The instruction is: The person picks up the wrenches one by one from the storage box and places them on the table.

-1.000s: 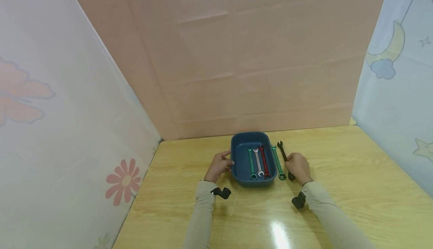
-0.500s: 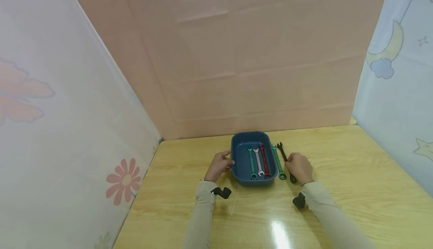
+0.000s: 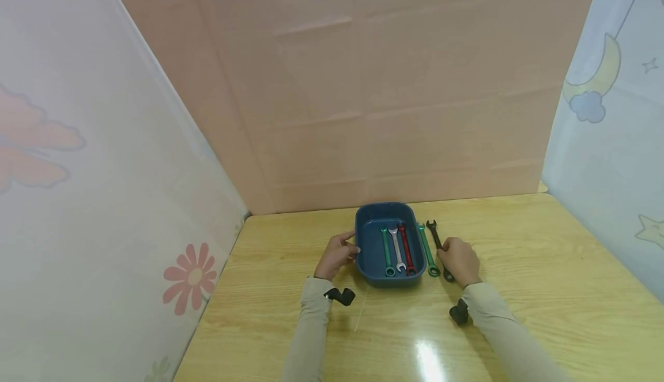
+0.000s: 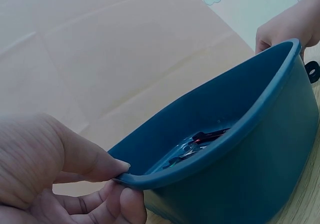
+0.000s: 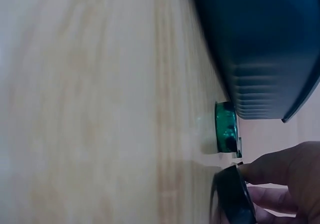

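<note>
Pinching the blue tray's (image 4: 240,129) rim, left hand (image 4: 55,174); right hand (image 3: 459,261) fingers curl onto the black wrench (image 3: 434,236).

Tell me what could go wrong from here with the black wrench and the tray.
The right hand grips the black metal wrench right beside the green wrench on the table, so lifting may knock it. The left hand only pinches the blue plastic tray at its rim; the tray might tip or slide.
</note>
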The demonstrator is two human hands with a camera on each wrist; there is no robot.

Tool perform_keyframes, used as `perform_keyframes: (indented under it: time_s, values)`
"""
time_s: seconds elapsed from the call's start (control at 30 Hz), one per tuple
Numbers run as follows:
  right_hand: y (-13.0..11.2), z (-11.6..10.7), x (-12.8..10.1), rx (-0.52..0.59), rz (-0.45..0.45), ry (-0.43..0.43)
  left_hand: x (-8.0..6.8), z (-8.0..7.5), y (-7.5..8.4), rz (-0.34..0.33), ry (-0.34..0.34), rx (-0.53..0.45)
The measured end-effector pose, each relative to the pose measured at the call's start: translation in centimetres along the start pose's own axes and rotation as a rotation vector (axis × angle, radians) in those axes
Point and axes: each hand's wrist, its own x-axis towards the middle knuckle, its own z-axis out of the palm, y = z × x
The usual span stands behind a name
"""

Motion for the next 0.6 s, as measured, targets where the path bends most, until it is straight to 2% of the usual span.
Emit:
perform_keyframes:
  time_s: [0.6]
  values:
    - [0.04,0.26,-0.08,-0.012,0.048,0.001,-0.08,0.0,-0.02,0.001,0.004,0.005]
